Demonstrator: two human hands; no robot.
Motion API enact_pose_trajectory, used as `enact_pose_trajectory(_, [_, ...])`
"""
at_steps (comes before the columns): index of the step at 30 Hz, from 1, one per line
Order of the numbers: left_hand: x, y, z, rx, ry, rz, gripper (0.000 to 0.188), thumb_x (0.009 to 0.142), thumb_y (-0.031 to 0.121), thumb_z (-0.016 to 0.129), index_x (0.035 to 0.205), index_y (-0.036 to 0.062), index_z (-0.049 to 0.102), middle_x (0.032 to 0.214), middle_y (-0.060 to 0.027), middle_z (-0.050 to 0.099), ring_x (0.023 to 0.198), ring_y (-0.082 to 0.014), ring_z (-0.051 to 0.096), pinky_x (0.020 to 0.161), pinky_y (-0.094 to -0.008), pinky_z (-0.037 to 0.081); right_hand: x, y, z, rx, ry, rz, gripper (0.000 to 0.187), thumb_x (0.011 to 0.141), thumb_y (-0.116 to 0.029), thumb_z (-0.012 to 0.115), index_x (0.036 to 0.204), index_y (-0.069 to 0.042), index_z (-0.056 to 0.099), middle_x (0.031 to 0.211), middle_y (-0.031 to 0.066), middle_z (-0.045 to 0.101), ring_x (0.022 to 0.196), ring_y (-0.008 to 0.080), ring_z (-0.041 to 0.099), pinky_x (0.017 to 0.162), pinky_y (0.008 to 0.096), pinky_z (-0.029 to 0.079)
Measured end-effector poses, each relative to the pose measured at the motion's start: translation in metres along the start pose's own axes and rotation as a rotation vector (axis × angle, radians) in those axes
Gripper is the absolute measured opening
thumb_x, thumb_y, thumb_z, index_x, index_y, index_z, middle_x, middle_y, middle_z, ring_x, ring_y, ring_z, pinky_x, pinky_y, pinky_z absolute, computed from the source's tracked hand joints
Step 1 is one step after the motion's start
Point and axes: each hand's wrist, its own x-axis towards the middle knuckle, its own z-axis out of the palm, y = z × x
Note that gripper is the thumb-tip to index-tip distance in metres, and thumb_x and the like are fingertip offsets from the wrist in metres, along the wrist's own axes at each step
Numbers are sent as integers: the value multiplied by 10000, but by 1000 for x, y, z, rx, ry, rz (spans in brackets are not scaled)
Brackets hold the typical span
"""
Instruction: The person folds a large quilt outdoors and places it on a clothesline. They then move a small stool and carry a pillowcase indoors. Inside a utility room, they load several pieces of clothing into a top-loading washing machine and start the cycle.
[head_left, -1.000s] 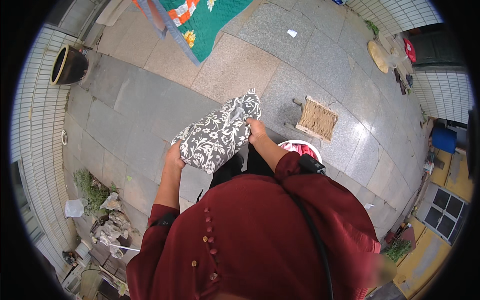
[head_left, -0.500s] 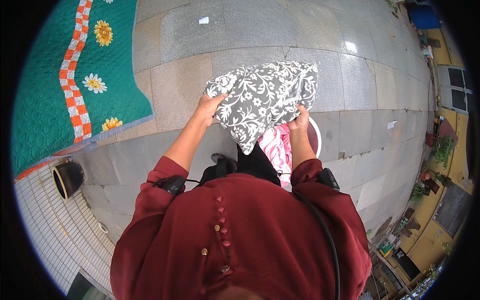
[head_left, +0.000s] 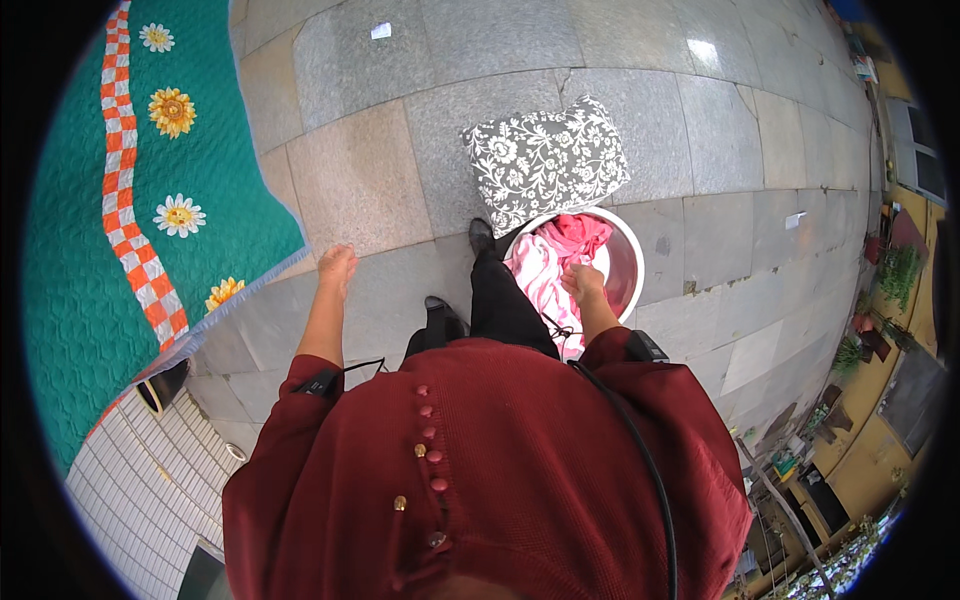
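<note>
left hand (head_left: 338,265) outstretched over paving (head_left: 365,185), right hand (head_left: 580,282) curled over pink cloth (head_left: 578,235)

Can see a grey pillow (head_left: 548,165) with white floral print, broad face up, set askew just beyond a white-rimmed basin (head_left: 628,262); pink-and-white cloth (head_left: 543,275) bunched inside, draping over the near rim.

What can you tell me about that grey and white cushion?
The cushion looks plump and roughly rectangular, its grey fabric patterned all over with white flowers and curling, leafy stems. It sits slightly askew in view, just beyond the round basin, overlapping its rim in the picture; whether they touch, or what supports it, I can't tell. Neither the left hand nor the right hand holds it.
</note>
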Motion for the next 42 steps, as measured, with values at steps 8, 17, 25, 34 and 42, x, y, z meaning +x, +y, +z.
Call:
enact_pose_trajectory(8, [-55, -106, -67, -195, 156, -246, 401, 877, 284, 596, 1192, 47, 520, 1078, -108, 597, 972, -231, 591, 837, -353, 477, -7, -44, 108, -522, -198, -250, 219, 837, -166, 631, 989, -9, 610, 815, 79, 650, 681, 176, 631, 623, 305, 537])
enact_pose_trajectory(17, [-190, -240, -120, -529, 297, -183, 380, 870, 218, 599, 1200, 52, 511, 1062, -88, 599, 946, -198, 602, 817, -332, 495, -63, -1, 158, -739, -396, -431, 109, 792, -36, 542, 879, 2, 597, 678, 99, 613, 525, 155, 584, 447, 260, 492])
enact_pose_trajectory(25, [-391, -444, -188, -1185, 905, 11, 467, 848, 173, 658, 1250, 30, 466, 1075, -112, 598, 914, -198, 619, 766, -332, 532, -195, 60, 205, -903, -620, -592, 249, 896, -214, 480, 1059, -35, 540, 856, 126, 631, 692, 220, 601, 582, 335, 515])
enact_pose_trajectory(34, [-692, -664, -309, -1140, 1860, 463, 481, 847, 245, 649, 1225, -10, 498, 978, -97, 639, 819, -163, 632, 713, -286, 495, -530, 413, 249, -1103, -1922, -986, 287, 855, -37, 589, 1132, 17, 537, 890, 101, 654, 752, 154, 625, 640, 274, 522])
enact_pose_trajectory(42, [-802, -603, -404, -1013, 1783, 747, 805, 797, 452, 679, 1362, -13, 345, 1225, -163, 509, 1058, -231, 554, 877, -351, 473, -829, 552, 117, 98, -2724, -2435, 340, 667, -25, 700, 996, 10, 619, 855, 142, 638, 747, 284, 591, 672, 336, 477])
